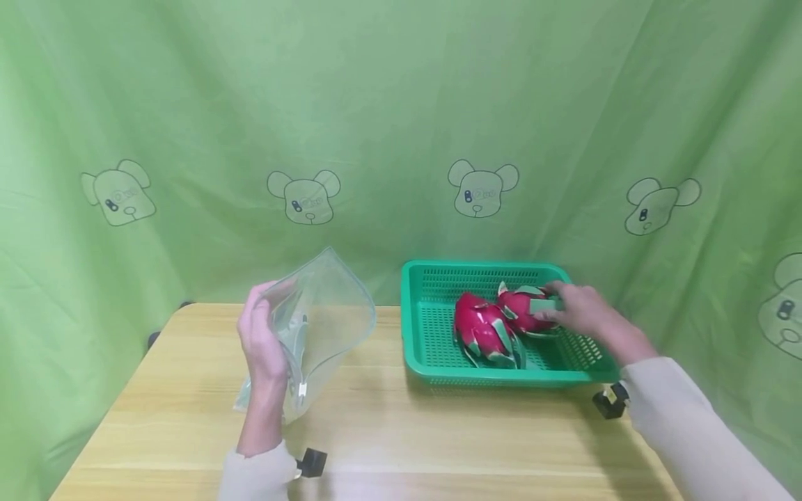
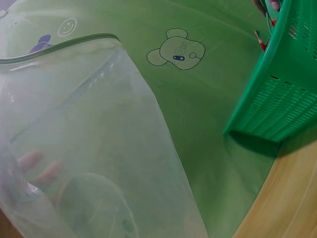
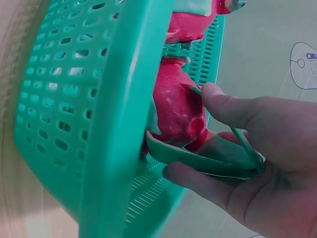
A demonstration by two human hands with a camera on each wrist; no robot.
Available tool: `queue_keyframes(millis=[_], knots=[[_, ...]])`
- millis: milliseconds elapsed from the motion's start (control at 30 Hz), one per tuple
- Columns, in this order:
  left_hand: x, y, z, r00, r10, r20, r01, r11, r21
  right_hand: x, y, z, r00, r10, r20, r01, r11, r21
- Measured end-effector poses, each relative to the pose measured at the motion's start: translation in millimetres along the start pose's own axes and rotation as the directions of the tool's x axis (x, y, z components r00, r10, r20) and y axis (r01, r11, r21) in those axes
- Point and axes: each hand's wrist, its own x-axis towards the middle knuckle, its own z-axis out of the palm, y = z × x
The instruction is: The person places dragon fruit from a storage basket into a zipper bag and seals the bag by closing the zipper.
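Observation:
My left hand holds a clear zip bag upright at its left side, and the bag's mouth gapes wide. Through the bag's cloudy plastic, some fingers show faintly in the left wrist view. My right hand reaches into a green basket and grips the leafy end of a red dragon fruit. The right wrist view has the thumb and a finger on either side of that fruit's green leaves. A second dragon fruit lies beside it in the basket.
The basket stands at the back right of the wooden table, its slotted wall to the right of the bag. Behind the table hangs a green curtain with bear-head prints.

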Motion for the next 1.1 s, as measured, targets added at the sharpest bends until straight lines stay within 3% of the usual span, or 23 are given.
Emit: queue_keyframes(millis=[267, 400, 567, 800, 833, 1100], knots=[[-1.1, -1.1, -0.1, 1.000, -0.008, 0.009, 0.008, 1.000, 0.016, 3.8, 7, 3, 0.998, 0.056, -0.006, -0.055, 0.991, 0.122], [-1.3, -0.9, 0.4, 1.000, -0.011, 0.009, 0.011, 1.000, 0.015, 5.0, 13, 3, 0.994, 0.109, 0.030, -0.113, 0.959, 0.261], [-0.9, -0.5, 0.9, 1.000, -0.016, 0.006, 0.016, 1.000, -0.001, 5.1, 17, 3, 0.986, 0.142, 0.083, -0.164, 0.884, 0.438], [-1.2, -1.7, -0.1, 1.000, -0.021, 0.005, 0.022, 1.000, -0.013, 7.0, 25, 5, 0.975, 0.128, 0.181, -0.217, 0.714, 0.666], [-1.2, -1.9, -0.4, 1.000, -0.022, 0.002, 0.022, 1.000, -0.016, 6.8, 26, 5, 0.974, 0.130, 0.188, -0.224, 0.701, 0.677], [-0.2, -1.4, -0.7, 1.000, -0.020, 0.009, 0.020, 1.000, -0.022, 8.4, 33, 10, 0.975, 0.136, 0.176, -0.219, 0.733, 0.644]])
